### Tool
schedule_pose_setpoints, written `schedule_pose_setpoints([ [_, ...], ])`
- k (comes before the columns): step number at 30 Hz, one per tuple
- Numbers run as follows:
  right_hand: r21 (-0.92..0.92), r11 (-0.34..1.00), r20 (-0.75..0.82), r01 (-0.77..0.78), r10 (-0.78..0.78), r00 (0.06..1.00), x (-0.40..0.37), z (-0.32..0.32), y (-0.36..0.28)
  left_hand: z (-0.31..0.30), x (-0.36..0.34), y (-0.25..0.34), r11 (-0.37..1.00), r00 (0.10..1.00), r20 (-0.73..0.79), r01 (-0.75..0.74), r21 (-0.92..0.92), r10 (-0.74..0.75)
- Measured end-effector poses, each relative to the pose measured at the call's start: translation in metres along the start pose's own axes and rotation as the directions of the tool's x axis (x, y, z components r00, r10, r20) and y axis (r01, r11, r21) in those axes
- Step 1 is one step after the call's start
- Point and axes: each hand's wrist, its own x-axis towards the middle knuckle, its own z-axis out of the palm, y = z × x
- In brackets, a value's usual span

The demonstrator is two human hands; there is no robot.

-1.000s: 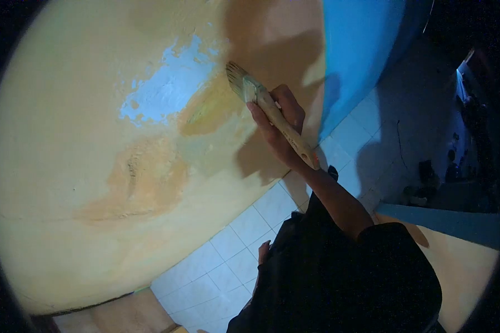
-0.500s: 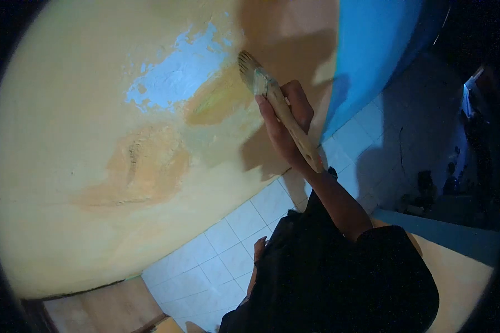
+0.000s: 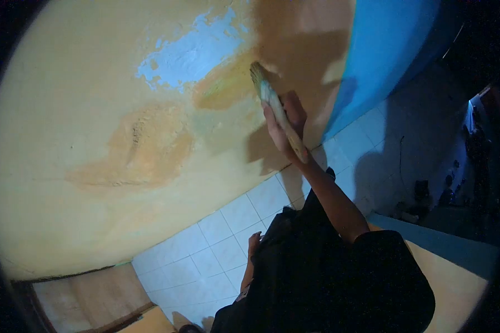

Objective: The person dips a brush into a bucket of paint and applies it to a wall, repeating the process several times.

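Observation:
My right hand [image 3: 285,119] is closed around the wooden handle of a flat paintbrush [image 3: 280,114], thumb along its side near the ferrule. The dark-streaked bristles point up and left, right at the wall [image 3: 216,161], by the right end of a damp-looking ochre patch [image 3: 222,86]. Above that patch lies a ragged white area [image 3: 191,53] of bare or filled surface. My left hand [image 3: 254,241] hangs low beside my dark clothing, which partly covers it. Its visible fingers are loosely bent, with nothing showing in them.
A rough, peeling orange-brown patch [image 3: 150,147] marks the yellow wall lower left. Blue paint [image 3: 380,61] covers the wall on the right. White tiles [image 3: 214,250] form the floor, with a brown wooden panel [image 3: 94,294] at lower left. Dim clutter [image 3: 414,208] sits at far right.
The brush has shifted slightly down along the wall and turned, showing more of its narrow edge. The view has tilted a little. My left hand still hangs low.

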Motion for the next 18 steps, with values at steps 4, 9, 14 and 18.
schedule_pose_setpoints([
  [4, 0.010, 1.000, 0.056, 0.007, -0.007, 0.998, -0.021, 0.004, 0.001, 0.005, 0.005, -0.009, 0.997, 0.999, 0.042, -0.025, 0.073, 0.022],
  [9, 0.101, 0.994, 0.241, 0.033, -0.057, 0.969, -0.019, 0.013, -0.032, 0.017, 0.001, -0.020, 0.992, 0.993, -0.011, -0.114, 0.045, 0.115],
  [14, -0.008, 0.999, -0.001, 0.052, -0.052, 0.999, -0.034, 0.013, 0.010, 0.004, -0.005, -0.003, 0.941, 0.988, -0.035, 0.134, -0.312, -0.153],
  [18, -0.086, 0.986, -0.167, -0.143, 0.127, 0.978, -0.020, 0.001, 0.013, 0.026, -0.010, -0.024, 0.949, 0.989, -0.070, 0.107, -0.296, -0.133],
])
